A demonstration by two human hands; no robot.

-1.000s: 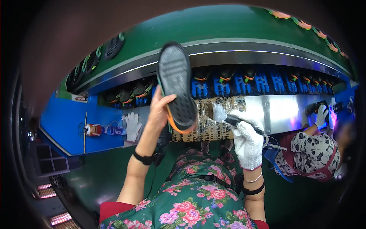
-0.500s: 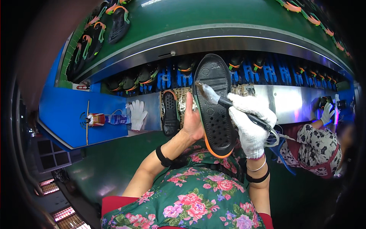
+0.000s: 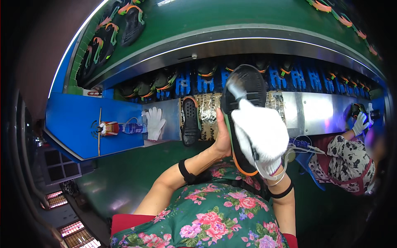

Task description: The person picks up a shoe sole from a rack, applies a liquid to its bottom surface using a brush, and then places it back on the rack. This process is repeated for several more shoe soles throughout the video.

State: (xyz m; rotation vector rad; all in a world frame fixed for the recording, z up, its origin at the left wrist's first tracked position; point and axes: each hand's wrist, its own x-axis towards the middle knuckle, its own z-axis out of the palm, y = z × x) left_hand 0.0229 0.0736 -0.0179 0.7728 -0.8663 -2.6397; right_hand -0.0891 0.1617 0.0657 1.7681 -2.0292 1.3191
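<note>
Upright in front of me is a black shoe sole (image 3: 257,87) with an orange edge at its lower end and a ridged, holed face. My bare left hand (image 3: 223,138) grips its left edge, thumb up along the side. In a white knit glove, my right hand (image 3: 264,130) is closed around a brush (image 3: 237,89) whose bristles, blurred by motion, are against the upper left of the sole. A thin clear tube hangs by the right wrist. The glove covers the sole's middle and most of the brush handle. A second black sole (image 3: 191,120) lies on the bench to the left.
A spare white glove (image 3: 154,123), a plastic bottle (image 3: 133,128) and a red box (image 3: 109,129) lie left. Ahead, shoes sit on blue racks (image 3: 297,78) below a green conveyor belt (image 3: 231,16) carrying more shoes. A co-worker (image 3: 347,155) works at the right.
The brush has moved up the sole to its upper left part, and my right hand now covers the sole's middle. The view has shifted slightly, with the sole a little farther right.
</note>
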